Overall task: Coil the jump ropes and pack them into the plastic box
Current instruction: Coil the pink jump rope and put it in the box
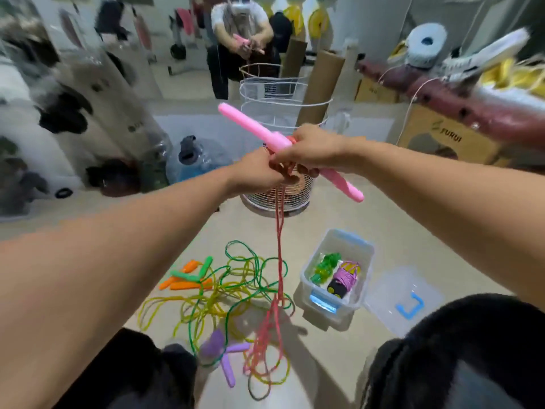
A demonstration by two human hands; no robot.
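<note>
Both hands met high above the plastic box (pixel 336 293): the right hand (pixel 312 149) gripped the pink handles (pixel 259 131), the left hand (pixel 259 169) pinched the pink rope (pixel 280 231) so its doubled length hung straight for winding. Left of the box, tangled ropes (pixel 224 293) lay on the floor.

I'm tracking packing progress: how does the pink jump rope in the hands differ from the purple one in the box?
The pink jump rope is held up by the left hand and right hand; the purple jump rope lies inside the plastic box. The pink cord hangs loose towards the floor, while the purple one is wound into a tight bundle. Pink handles, against dark ones on the purple. Both are jump ropes.
</note>
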